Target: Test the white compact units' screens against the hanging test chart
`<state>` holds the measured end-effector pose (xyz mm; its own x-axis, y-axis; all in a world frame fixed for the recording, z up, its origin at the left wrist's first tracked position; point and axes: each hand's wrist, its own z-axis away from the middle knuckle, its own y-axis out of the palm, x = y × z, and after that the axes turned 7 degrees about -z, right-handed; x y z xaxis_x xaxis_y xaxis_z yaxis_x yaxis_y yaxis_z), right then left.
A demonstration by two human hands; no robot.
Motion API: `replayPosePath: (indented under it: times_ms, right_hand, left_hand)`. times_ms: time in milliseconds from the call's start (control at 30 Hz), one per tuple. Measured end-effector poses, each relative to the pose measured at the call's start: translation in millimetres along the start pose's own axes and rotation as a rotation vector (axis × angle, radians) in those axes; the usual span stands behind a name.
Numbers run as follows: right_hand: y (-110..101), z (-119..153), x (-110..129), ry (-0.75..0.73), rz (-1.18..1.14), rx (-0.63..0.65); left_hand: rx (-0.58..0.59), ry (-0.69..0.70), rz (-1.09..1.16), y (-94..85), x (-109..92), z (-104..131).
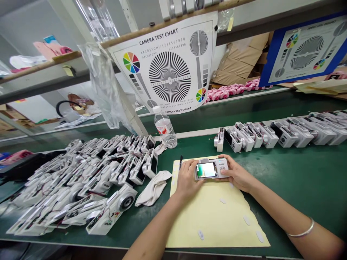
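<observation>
Between my two hands is a silver-white digital camera, its lit screen facing me with a white and green picture on it. My left hand grips its left end. My right hand is closed around the right end, the thumb on the buttons beside the screen. Under the hands lies a yellow sheet with several small pale stickers on it. A black pen rests at the sheet's upper left. The camera's lens side is hidden from me.
Many white cameras crowd the green bench at left, by a white cloth. Another row of cameras stands at back right. A water bottle stands below a hanging camera test chart; a second chart hangs at right.
</observation>
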<state>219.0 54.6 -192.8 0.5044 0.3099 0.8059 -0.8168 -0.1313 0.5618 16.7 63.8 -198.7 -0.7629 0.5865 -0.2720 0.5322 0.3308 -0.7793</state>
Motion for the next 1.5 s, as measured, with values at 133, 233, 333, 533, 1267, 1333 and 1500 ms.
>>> replayPosePath:
  times_ms: [133,233,333,533,1267,1333,1500]
  right_hand:
    - [0.0,-0.2,-0.7,-0.013,-0.003,-0.006]
    - [-1.1,-1.4,-0.9,-0.016,-0.005,-0.001]
    - [-2.4,-2.0,-1.3,-0.014,-0.007,0.004]
    - [0.6,-0.5,-1.1,-0.005,-0.003,-0.013]
    - [4.1,0.5,-0.8,-0.035,-0.006,-0.038]
    - [3.8,0.2,0.2,-0.034,-0.013,-0.040]
    - [3.3,-1.2,0.0,-0.026,-0.012,-0.076]
  left_hand:
    - [0.003,-0.002,0.006,-0.4,-0.1,-0.4]
    - [0.005,-0.010,0.009,-0.9,-0.7,-1.0]
    - [0.012,-0.015,0.011,-1.5,-1.4,-1.4]
    - [0.018,-0.019,0.011,-0.9,-0.8,-0.9]
    - [0.016,-0.010,-0.007,-1.4,0.1,-1.1]
    - [0.012,-0.004,-0.015,-1.4,-0.4,-0.8]
    - [0.009,0.022,-0.035,-0.5,-2.1,0.6]
